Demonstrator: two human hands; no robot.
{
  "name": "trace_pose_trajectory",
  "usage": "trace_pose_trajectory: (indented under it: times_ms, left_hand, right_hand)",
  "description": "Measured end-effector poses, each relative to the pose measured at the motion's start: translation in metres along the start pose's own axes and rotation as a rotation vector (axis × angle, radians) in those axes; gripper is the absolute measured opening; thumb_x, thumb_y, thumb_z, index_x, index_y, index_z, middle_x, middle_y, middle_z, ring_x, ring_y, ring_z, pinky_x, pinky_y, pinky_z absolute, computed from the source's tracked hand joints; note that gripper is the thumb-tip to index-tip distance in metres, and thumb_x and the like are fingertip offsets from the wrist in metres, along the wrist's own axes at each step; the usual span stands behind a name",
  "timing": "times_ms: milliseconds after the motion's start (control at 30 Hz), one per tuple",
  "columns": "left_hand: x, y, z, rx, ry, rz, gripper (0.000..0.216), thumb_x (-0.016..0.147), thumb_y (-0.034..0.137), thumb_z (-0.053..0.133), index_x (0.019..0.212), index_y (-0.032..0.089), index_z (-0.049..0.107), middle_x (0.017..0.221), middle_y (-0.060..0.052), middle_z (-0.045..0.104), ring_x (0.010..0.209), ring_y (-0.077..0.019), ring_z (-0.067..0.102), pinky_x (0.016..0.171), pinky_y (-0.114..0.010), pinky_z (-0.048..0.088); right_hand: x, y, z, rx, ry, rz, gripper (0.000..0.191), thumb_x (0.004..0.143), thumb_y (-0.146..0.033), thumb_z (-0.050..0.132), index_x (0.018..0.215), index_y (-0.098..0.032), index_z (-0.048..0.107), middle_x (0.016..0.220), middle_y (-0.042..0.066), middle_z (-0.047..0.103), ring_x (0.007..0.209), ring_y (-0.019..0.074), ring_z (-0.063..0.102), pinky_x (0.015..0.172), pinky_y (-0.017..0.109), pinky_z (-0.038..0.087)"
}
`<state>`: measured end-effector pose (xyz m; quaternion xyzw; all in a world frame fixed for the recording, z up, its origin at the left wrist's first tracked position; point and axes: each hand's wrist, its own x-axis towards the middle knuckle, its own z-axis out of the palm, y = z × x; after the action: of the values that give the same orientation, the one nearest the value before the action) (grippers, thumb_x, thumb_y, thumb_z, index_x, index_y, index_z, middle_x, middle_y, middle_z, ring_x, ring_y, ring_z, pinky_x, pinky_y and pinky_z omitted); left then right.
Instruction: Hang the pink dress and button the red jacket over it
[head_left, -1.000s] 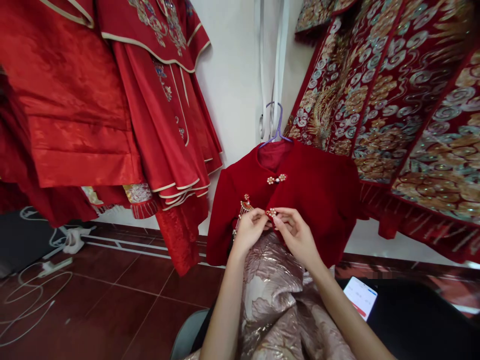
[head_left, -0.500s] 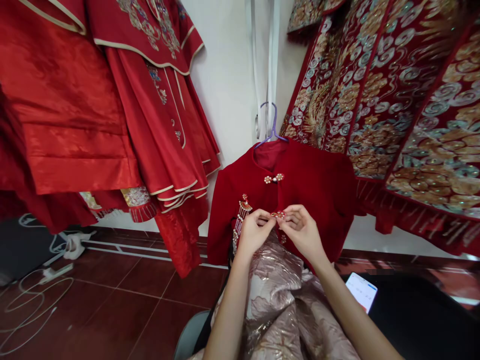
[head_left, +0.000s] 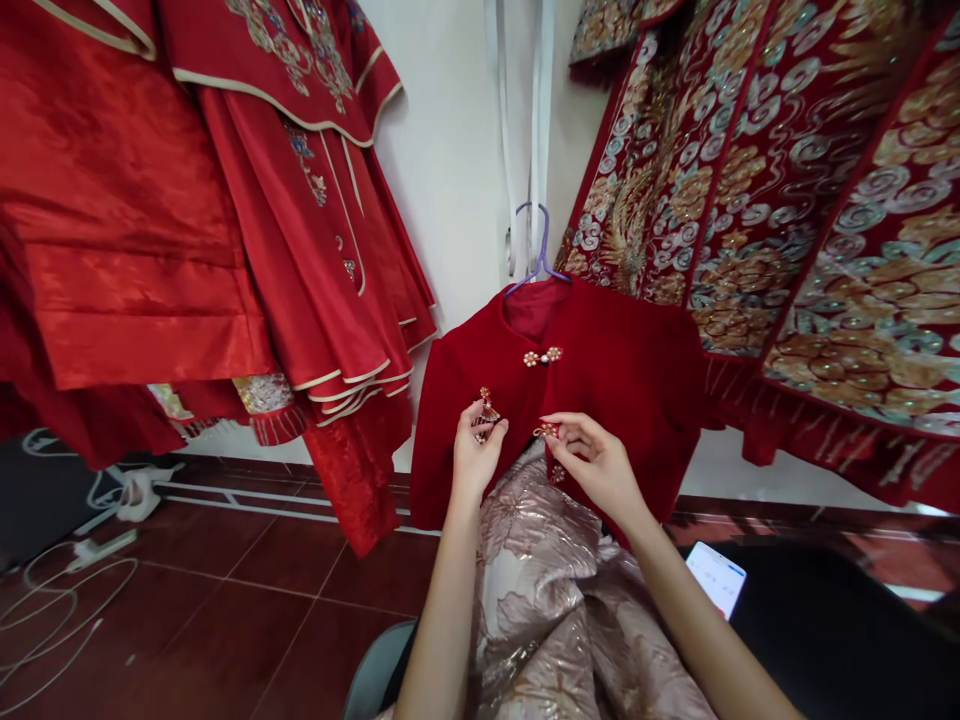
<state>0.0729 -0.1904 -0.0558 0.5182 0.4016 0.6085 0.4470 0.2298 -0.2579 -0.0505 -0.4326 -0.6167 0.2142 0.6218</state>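
Observation:
A dark red velvet jacket (head_left: 630,360) hangs on a purple hanger (head_left: 541,262) in front of me. Its upper knot fastener (head_left: 544,357), set with pearls and gold, is done up at the chest. My right hand (head_left: 596,460) pinches a gold-looped frog button (head_left: 546,431) on the front edge between thumb and fingers. Another fastener piece (head_left: 557,472) shows just beneath. Over at the other front panel, my left hand (head_left: 476,455) has its fingers curled round the bead tassel of a fan-shaped brooch (head_left: 487,408); the strands lower down are hidden behind the hand.
Shiny pinkish brocade (head_left: 532,580) covers my lap. At right, a phone (head_left: 716,578) lies on a black surface (head_left: 817,630). Red garments (head_left: 307,250) hang on the left, an embroidered one (head_left: 780,220) on the right. White cables (head_left: 67,610) trail over the tiled floor (head_left: 247,620).
My left hand has let go of the frog button and moved left to the brooch's tassel. The right hand still holds the button, and the jacket's lower front edges have parted.

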Motion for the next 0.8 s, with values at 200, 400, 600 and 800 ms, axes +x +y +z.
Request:
trace_pose_trajectory:
  times_ms: [200,400,600,800]
  left_hand:
    - [-0.003,-0.001,0.009,-0.015,-0.048,-0.071,0.054,0.069,0.027,0.075,0.118,0.02,0.055,0.135,-0.014,0.05,0.093,-0.0164,0.062,0.08,-0.031,0.053]
    - [-0.003,-0.002,0.01,-0.079,-0.024,-0.101,0.05,0.071,0.027,0.073,0.116,0.018,0.054,0.135,-0.015,0.05,0.096,-0.0174,0.062,0.073,-0.028,0.054]
    - [0.003,-0.005,0.01,-0.133,-0.016,-0.047,0.043,0.076,0.026,0.067,0.115,0.018,0.052,0.128,-0.014,0.055,0.098,-0.0171,0.062,0.073,-0.027,0.054]
    - [0.009,-0.01,0.011,-0.171,0.003,-0.05,0.037,0.078,0.032,0.065,0.112,0.019,0.056,0.124,-0.012,0.058,0.103,-0.019,0.061,0.073,-0.026,0.054]
  right_hand:
    - [0.0,-0.003,-0.004,0.031,0.003,0.047,0.029,0.082,-0.039,0.063,0.105,-0.022,0.064,0.084,0.003,0.056,0.076,0.0135,0.057,0.065,0.025,0.052]
    - [0.002,0.01,0.01,0.172,0.007,0.122,0.031,0.079,-0.043,0.064,0.101,-0.021,0.058,0.096,0.005,0.059,0.081,0.0155,0.06,0.06,0.025,0.055]
    - [0.011,0.023,0.034,0.254,-0.004,0.123,0.032,0.079,-0.045,0.063,0.101,-0.023,0.056,0.103,0.005,0.06,0.085,0.0161,0.06,0.058,0.025,0.058]
    - [0.03,0.017,0.034,0.211,-0.108,0.144,0.034,0.077,-0.043,0.064,0.101,-0.02,0.059,0.093,0.005,0.056,0.07,0.0148,0.061,0.032,0.016,0.04]
